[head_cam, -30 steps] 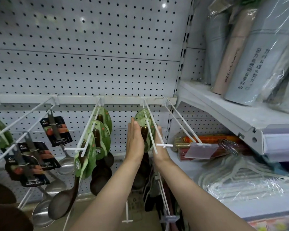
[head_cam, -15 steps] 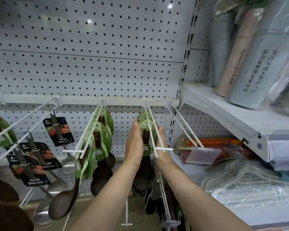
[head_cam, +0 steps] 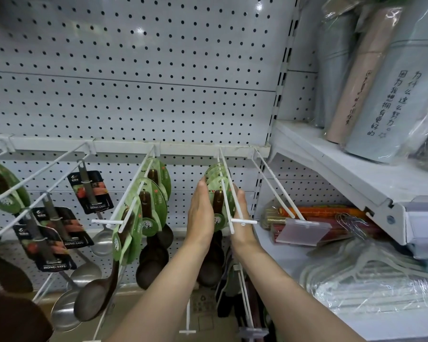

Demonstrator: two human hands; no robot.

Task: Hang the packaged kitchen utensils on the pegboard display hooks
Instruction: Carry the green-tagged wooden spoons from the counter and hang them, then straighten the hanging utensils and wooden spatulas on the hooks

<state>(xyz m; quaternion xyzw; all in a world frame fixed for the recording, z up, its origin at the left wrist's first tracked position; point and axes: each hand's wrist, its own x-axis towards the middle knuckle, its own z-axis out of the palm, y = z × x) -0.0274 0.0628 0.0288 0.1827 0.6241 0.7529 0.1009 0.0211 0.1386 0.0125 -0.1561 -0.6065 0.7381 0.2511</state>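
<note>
Green oval cards with dark wooden spoons (head_cam: 218, 206), several stacked on the white double-wire hook (head_cam: 226, 191) at frame centre, bunched toward the pegboard (head_cam: 134, 95). Left hand (head_cam: 200, 215) flat, fingers straight and together, pressing the stack's left side. Right hand (head_cam: 241, 218) likewise straight-fingered against its right side, partly behind the hook wires. More carded spoons (head_cam: 153, 208) hang on the next hook left.

Both hands (flat) slid the green-carded spoons (head_cam: 216, 193) back along the hook (head_cam: 226, 191).

Retail shop aisle, white pegboard wall (head_cam: 134, 70), display hooks (head_cam: 124, 196) of carded utensils (head_cam: 153, 201), stocked shelf (head_cam: 331, 166)
</note>
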